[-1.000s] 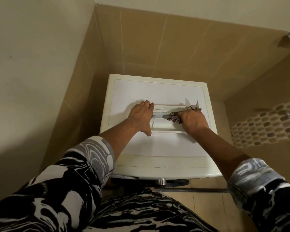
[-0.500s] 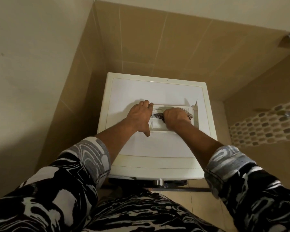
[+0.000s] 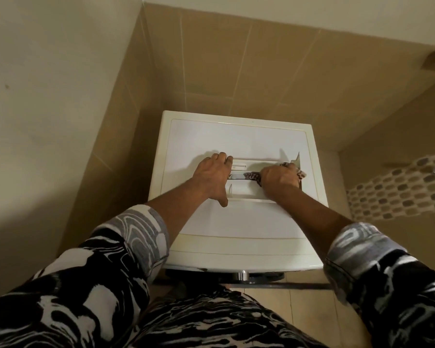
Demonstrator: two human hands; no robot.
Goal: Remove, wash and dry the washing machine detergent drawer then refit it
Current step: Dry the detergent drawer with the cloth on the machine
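Note:
The white detergent drawer (image 3: 244, 188) lies flat on top of the cream washing machine (image 3: 236, 222), its compartments facing up. My left hand (image 3: 212, 175) grips the drawer's left end, fingers curled over its edge and thumb stretched toward me. My right hand (image 3: 279, 177) presses a dark patterned cloth (image 3: 253, 175) into the right part of the drawer. Cloth ends stick out on both sides of that hand. The drawer's right end stands up as a pointed edge beside the hand.
The machine sits in a narrow corner: a plain wall at the left, tan tiles behind, and a mosaic tile strip (image 3: 399, 187) on the right wall. Tiled floor shows below the machine's front edge. My patterned sleeves and clothing fill the lower frame.
My right hand slid the cloth left along the drawer, then back to the right end. My left hand stayed at the drawer's left end.

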